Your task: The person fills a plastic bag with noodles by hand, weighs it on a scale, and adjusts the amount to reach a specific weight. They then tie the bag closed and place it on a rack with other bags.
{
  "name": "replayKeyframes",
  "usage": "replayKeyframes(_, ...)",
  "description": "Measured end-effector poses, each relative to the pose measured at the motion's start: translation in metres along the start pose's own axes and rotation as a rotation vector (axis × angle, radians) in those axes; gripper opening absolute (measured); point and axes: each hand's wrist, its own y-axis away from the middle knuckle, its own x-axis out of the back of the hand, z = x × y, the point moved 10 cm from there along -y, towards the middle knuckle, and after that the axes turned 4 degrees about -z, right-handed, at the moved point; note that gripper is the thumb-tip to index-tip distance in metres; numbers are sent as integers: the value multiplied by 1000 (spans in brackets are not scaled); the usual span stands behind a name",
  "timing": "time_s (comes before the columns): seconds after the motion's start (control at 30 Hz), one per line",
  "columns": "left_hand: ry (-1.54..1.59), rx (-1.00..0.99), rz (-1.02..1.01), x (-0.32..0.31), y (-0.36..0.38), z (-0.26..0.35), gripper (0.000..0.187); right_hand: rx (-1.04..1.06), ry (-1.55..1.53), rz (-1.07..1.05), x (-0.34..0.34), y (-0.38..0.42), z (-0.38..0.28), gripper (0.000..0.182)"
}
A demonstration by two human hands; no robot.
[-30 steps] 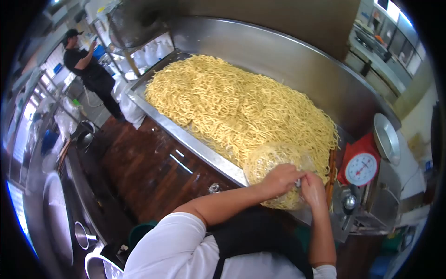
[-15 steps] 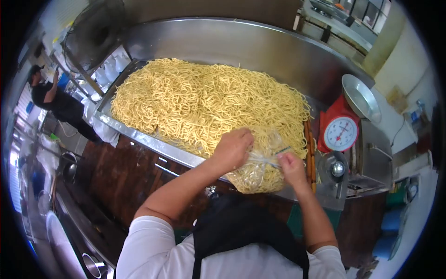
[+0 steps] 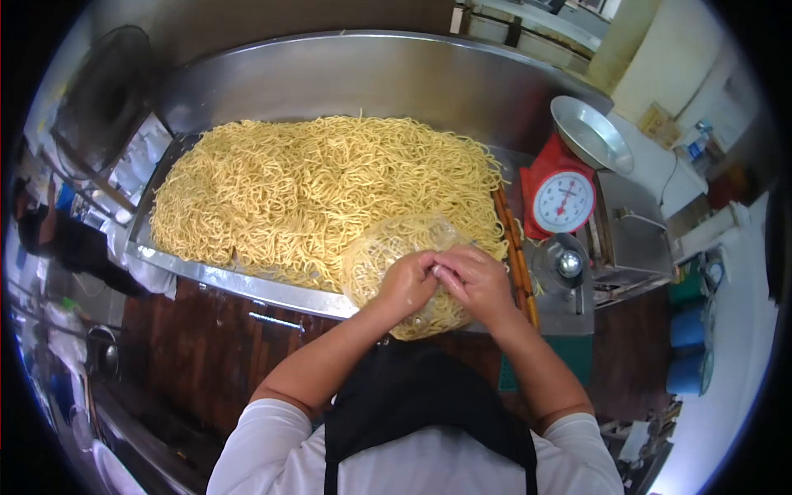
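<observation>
A clear plastic bag of noodles (image 3: 371,257) rests at the front edge of the metal tray (image 3: 272,288). My left hand (image 3: 409,283) and my right hand (image 3: 477,283) meet over the top of the bag, fingers closed and touching each other. The gathered bag neck is mostly hidden between them. Behind the bag, a wide heap of loose yellow noodles (image 3: 313,177) covers the tray.
Right of the heap are wooden sticks (image 3: 517,260), a red scale (image 3: 563,200) with a metal pan (image 3: 591,134), and a metal scoop (image 3: 569,264). A person in dark clothes (image 3: 74,243) stands at the far left, near a large fan (image 3: 103,103).
My hands have come together over the bag, where they were apart before with its neck stretched between them. The bag now appears rounder. The view has shifted to the right.
</observation>
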Motion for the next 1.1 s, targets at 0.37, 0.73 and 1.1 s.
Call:
replayKeyframes(0.37,-394,-445,198,8,17,52,44,-413,35,-26,-38,24,60,12)
replayKeyframes(0.73,-255,-318,200,24,23,37,14,-839,-762,-336,-66,45,80,17)
replayKeyframes(1.1,-151,129,-109,9,35,-1,26,-817,-799,-772,-87,46,73,25)
